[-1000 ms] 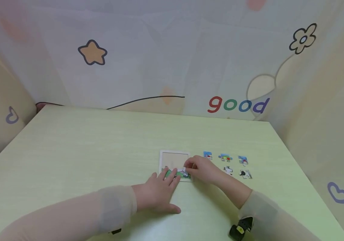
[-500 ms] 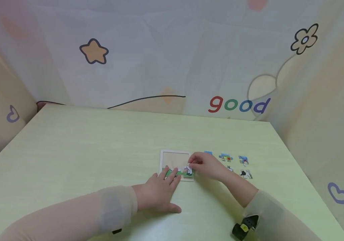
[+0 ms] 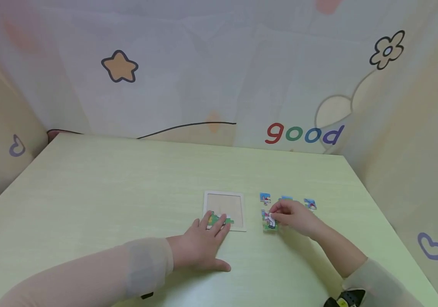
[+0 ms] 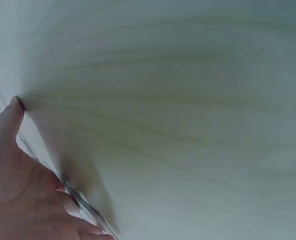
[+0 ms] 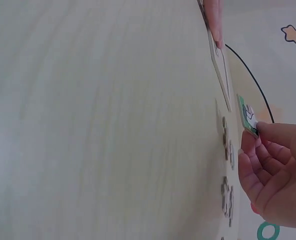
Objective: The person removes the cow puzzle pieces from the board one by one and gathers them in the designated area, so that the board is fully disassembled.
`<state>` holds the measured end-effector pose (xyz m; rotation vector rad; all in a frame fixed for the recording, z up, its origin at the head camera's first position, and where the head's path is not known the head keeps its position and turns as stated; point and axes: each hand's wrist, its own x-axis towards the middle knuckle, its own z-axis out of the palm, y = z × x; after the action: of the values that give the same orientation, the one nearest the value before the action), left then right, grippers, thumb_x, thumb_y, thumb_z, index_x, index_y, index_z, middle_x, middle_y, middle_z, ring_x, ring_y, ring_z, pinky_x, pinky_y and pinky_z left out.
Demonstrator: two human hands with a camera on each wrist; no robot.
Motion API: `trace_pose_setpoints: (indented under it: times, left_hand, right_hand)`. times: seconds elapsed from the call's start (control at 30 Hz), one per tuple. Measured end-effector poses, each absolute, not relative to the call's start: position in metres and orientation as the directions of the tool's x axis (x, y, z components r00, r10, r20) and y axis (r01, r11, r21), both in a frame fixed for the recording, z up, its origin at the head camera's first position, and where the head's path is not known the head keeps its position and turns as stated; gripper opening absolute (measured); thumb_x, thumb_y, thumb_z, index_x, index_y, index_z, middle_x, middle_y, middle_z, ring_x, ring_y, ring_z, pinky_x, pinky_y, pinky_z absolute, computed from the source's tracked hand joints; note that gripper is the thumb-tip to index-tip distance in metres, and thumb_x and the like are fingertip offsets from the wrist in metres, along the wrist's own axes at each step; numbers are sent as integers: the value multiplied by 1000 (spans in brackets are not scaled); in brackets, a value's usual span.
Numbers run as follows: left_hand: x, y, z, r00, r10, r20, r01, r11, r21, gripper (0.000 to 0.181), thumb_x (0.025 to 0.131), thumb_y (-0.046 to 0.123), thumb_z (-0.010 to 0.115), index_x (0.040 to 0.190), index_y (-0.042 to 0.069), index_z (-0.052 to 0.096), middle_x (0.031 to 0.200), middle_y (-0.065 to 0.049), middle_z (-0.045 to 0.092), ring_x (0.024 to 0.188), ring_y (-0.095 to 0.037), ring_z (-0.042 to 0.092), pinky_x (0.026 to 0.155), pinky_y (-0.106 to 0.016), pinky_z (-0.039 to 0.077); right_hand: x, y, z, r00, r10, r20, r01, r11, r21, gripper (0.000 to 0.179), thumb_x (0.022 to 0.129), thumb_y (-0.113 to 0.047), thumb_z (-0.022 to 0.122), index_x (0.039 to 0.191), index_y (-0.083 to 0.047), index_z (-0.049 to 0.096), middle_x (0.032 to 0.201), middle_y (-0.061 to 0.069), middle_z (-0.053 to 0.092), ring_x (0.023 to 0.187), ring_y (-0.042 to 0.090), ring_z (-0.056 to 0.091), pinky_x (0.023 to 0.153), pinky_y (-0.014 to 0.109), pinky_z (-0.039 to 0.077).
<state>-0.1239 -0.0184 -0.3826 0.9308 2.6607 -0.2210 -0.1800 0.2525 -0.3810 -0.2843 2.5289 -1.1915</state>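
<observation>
A thin, flat puzzle piece [image 3: 268,221], printed green and white, is pinched between the right hand's [image 3: 294,216] thumb and fingers, above a pale, streaked tabletop [image 3: 126,183], right of a shallow square tray [image 3: 224,204]. Across the tray, the left hand [image 3: 201,248] is laid, fingers straight and splayed. Knobbed pieces [image 3: 265,198] are spread nearby.

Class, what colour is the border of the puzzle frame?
The puzzle frame's border is whitish; the head view shows it best.

Remotely, I'm seeing the frame [image 3: 244,211] lying on the table [image 3: 107,192], placed pieces [image 3: 231,221] sitting in its near part, partly under the left hand [image 3: 202,248]; rightward, loose pieces [image 3: 265,198] are lying behind the held piece [image 3: 269,223].
</observation>
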Motion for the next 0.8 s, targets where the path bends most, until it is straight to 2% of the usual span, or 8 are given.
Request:
trace_pose_setpoints:
  times: [0.2, 0.5, 0.8]
  left_hand:
    - [-125, -19, -385, -747, 568, -346, 610, 792, -17, 93, 80, 76, 39, 151, 19, 17, 156, -2, 7, 136, -45, 12, 101, -54, 29]
    - [-123, -18, -384, -748, 570, -339, 615, 788, -32, 93, 80, 76, 39, 150, 20, 18, 156, -1, 7, 135, -47, 13, 97, -55, 34]
    - [-125, -18, -387, -749, 569, -340, 615, 788, -35, 93, 80, 77, 38, 150, 21, 17, 156, -1, 6, 136, -47, 12, 97, -55, 35]
  right_hand:
    - [-173, 278, -380, -932, -285, -222, -1, 617, -787, 19, 91, -13, 60, 103, 2, 58, 87, 6, 61, 81, 20, 55, 72, 32, 50]
    - [-160, 308, -377, -939, -255, -231, 18, 634, -773, 23, 92, -12, 58, 106, 6, 56, 90, 7, 61, 83, 19, 55, 71, 31, 50]
    - [-155, 329, -381, -943, -238, -234, 25, 650, -759, 23, 92, -10, 58, 105, 9, 56, 86, 5, 60, 72, 13, 52, 65, 28, 48]
